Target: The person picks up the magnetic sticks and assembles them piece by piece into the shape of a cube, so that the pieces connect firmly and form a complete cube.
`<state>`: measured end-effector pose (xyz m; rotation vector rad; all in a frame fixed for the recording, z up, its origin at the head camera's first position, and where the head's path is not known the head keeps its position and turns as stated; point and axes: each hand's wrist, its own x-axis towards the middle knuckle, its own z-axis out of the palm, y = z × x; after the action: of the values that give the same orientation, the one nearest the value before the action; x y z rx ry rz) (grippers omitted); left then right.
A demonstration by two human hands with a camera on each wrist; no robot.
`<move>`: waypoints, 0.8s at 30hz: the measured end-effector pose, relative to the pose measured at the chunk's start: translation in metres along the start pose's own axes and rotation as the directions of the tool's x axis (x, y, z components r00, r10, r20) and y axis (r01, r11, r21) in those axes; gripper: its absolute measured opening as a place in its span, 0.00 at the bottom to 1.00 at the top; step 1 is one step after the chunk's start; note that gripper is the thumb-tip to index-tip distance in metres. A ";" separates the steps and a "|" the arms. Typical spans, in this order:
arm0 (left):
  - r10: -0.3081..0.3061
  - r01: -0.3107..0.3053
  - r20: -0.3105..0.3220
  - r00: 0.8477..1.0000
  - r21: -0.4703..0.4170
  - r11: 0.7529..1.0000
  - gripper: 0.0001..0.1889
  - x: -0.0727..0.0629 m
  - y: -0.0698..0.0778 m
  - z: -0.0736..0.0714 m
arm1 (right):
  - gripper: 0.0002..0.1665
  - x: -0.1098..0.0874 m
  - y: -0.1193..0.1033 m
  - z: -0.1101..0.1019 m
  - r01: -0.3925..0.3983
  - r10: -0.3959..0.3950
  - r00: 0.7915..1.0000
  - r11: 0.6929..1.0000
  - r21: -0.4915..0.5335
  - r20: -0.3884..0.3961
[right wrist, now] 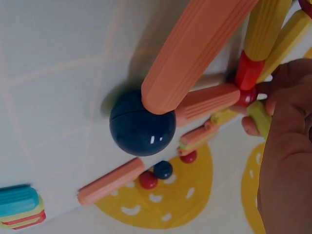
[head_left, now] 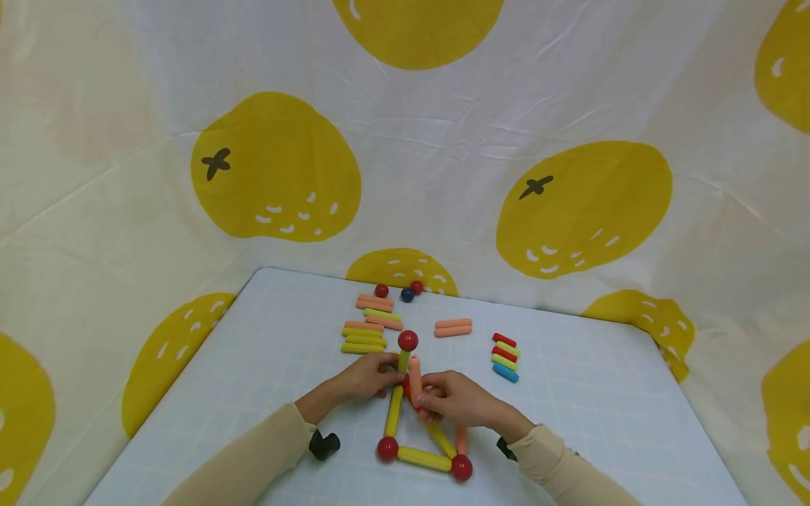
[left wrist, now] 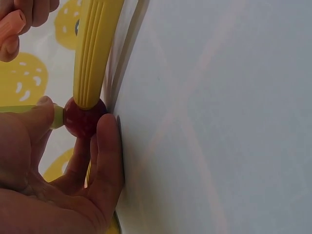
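My left hand [head_left: 367,376] grips a red ball [left wrist: 82,117] at the far corner of a stick-and-ball frame, its thumb against a yellow-green stick [head_left: 403,360]. That stick stands upright with another red ball [head_left: 408,341] on top. My right hand [head_left: 458,399] pinches an orange-pink stick [head_left: 415,376], tilted near upright beside it. Yellow sticks [head_left: 424,459] join the near red balls [head_left: 388,448] on the table. In the right wrist view a dark blue ball [right wrist: 141,129] meets orange-pink sticks [right wrist: 195,58]; in the head view my right hand hides this ball.
Behind my left hand lie yellow and orange-pink sticks [head_left: 364,337] in rows. Loose red [head_left: 382,290] and blue balls [head_left: 408,295] sit at the table's back edge. Two orange-pink sticks [head_left: 453,327] lie back centre, short coloured sticks [head_left: 505,357] to the right. Patterned cloth [head_left: 430,190] hangs behind.
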<state>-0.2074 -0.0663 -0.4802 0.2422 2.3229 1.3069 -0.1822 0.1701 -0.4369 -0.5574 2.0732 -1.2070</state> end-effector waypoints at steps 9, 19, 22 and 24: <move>0.009 -0.009 0.012 1.000 -0.012 1.000 0.19 -0.001 -0.001 -0.001 | 0.16 0.000 -0.008 0.008 0.011 -0.012 0.999 1.000 0.024 0.041; 0.025 -0.025 0.005 1.000 0.011 1.000 0.19 -0.001 -0.002 -0.002 | 0.16 0.004 -0.021 0.017 -0.010 0.004 0.996 0.997 0.078 0.085; 0.031 -0.031 0.002 1.000 0.016 0.999 0.19 -0.001 -0.002 -0.002 | 0.14 0.006 -0.025 0.020 -0.018 0.009 0.996 0.995 0.100 0.093; 0.034 -0.034 -0.001 0.999 0.022 0.999 0.19 -0.001 -0.002 -0.002 | 0.14 0.006 -0.027 0.021 -0.024 0.012 0.995 0.993 0.119 0.101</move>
<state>-0.2071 -0.0697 -0.4807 0.2887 2.3457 1.2982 -0.1704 0.1408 -0.4228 -0.5311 1.9049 -1.2583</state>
